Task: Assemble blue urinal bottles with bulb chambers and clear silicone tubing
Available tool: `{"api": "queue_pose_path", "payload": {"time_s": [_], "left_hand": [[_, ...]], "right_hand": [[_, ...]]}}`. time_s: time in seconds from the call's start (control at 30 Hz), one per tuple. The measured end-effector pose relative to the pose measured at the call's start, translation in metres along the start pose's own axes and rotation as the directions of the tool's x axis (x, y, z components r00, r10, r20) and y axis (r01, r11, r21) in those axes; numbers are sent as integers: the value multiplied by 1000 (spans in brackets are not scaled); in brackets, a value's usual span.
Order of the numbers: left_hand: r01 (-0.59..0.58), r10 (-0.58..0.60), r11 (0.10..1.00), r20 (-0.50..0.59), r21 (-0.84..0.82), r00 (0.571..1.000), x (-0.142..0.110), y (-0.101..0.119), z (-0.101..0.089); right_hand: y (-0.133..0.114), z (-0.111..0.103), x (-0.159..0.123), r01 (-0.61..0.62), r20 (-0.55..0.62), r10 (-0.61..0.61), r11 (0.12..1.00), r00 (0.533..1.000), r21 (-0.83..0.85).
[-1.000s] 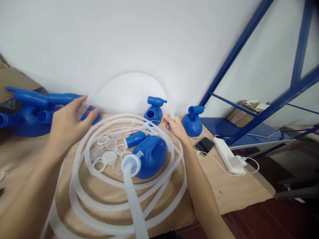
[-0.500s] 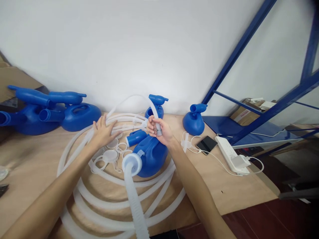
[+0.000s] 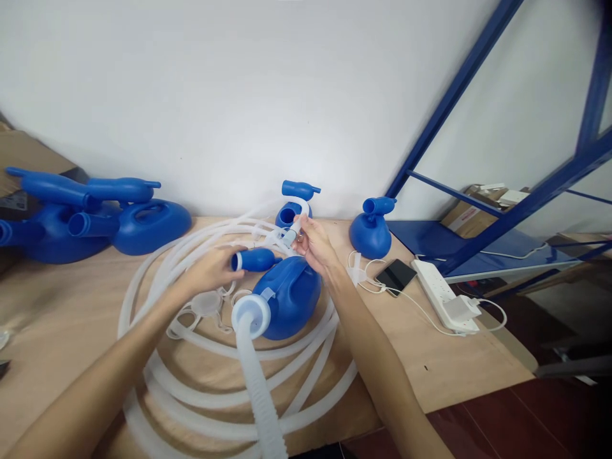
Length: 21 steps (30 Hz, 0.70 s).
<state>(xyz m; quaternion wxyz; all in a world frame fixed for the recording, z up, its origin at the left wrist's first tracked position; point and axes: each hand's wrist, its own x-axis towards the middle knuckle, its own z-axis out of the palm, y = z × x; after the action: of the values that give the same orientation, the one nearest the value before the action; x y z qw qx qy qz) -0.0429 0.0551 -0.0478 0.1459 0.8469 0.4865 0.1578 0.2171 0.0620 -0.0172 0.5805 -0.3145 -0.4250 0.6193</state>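
Clear hose (image 3: pixel 305 206) was grasped near one end by the right hand (image 3: pixel 313 239), its fingers curled round the tube, while the left hand (image 3: pixel 217 268) held a small blue bottle (image 3: pixel 258 259) by its open mouth; whether that bottle was off the table (image 3: pixel 459 376) could not be told. Things looked partway along: a white cap (image 3: pixel 251 316) sat on the mouth of the large blue jug (image 3: pixel 289 299) with a length of tube running out of it toward six o'clock, so that joint appeared done. By contrast, the held end and the small blue bottle were apart, not joined, and whether that end and the tube at the cap were one piece was unclear. As the wearer saw it, the small blue bottle lay at three o'clock from the left hand and about nine from the right; the large blue jug was at seven o'clock from the right hand. Around the jug ran loose coils (image 3: pixel 205 400), with clear lids (image 3: pixel 208 304) inside them at nine o'clock. Farther out, another jug (image 3: pixel 370 237) stood at two o'clock, a phone (image 3: pixel 396 277) and a power strip (image 3: pixel 430 287) at three, and more jugs (image 3: pixel 153 228) at ten, with no tube visible in their open mouths.
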Motion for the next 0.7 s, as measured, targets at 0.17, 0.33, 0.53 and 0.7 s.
{"api": "queue_pose_path", "payload": {"time_s": [0.17, 0.33, 0.53, 0.7], "left_hand": [[-17, -43, 971, -243, -239, 969, -30, 23, -72], [-180, 56, 956, -460, -231, 886, -52, 29, -92], [-143, 52, 979, -509, -142, 859, -49, 29, -90], [-120, 71, 991, -501, -64, 862, -46, 33, -86]], "right_hand": [[-16, -7, -1, 100, -52, -98, 994, 994, 42], [-22, -1, -7, 137, -44, -133, 985, 990, 104], [-20, 2, -11, 121, 3, -121, 990, 993, 69], [-21, 1, -13, 66, 92, -65, 998, 994, -9]]}}
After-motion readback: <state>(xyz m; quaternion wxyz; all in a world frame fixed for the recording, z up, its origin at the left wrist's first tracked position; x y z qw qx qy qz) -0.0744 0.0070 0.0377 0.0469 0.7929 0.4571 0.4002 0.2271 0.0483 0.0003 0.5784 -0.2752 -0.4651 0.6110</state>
